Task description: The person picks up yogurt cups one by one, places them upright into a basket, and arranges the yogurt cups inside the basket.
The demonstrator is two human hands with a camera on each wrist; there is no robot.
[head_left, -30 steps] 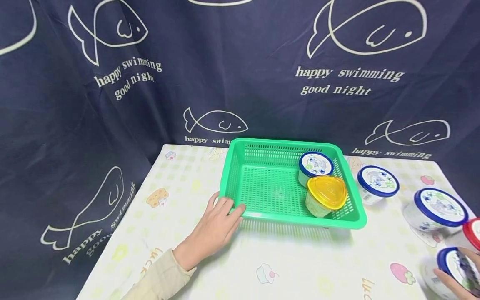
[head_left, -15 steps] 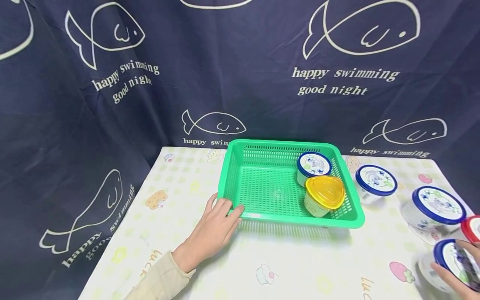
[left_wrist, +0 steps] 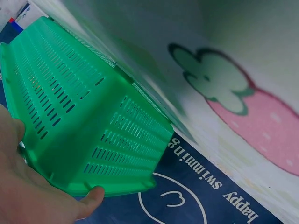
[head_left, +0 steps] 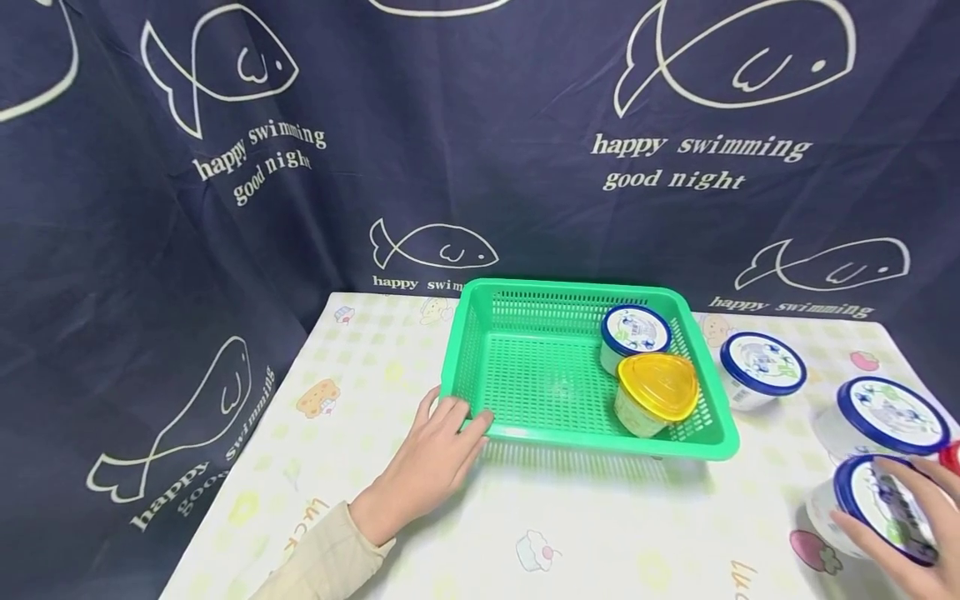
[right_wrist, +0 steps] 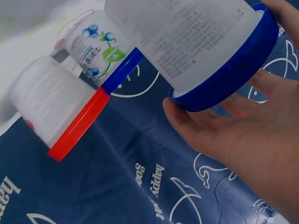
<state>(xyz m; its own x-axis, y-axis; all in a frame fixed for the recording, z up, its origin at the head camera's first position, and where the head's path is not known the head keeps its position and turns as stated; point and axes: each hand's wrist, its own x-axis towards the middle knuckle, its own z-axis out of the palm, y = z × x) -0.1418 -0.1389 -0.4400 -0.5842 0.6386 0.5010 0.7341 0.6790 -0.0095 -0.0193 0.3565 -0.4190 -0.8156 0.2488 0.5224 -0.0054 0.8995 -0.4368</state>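
Observation:
My left hand [head_left: 423, 467] grips the near-left corner of a green plastic basket [head_left: 540, 375], fingers over the rim; the left wrist view shows the thumb and fingers on that rim. In the basket's right half sit a small tub with a blue lid [head_left: 636, 328] and a tub with a yellow triangular lid [head_left: 658, 387]. At the far right, my right hand [head_left: 947, 542] holds a white tub with a blue lid [right_wrist: 196, 42] from above, thumb and fingers round the lid's edge. The hand is partly cut off by the head view's edge.
To the basket's right stand two more tubs, a smaller blue-lidded tub [head_left: 763, 367] and a larger blue-lidded tub [head_left: 892, 415]. A red-lidded tub [right_wrist: 58, 107] stands beside the larger one. A dark blue fish-print curtain [head_left: 540, 208] hangs behind the patterned tablecloth [head_left: 600, 533].
My right hand has moved left and slightly away from me with the blue-lidded tub, apart from the red-lidded one. My left hand and the basket have stayed put.

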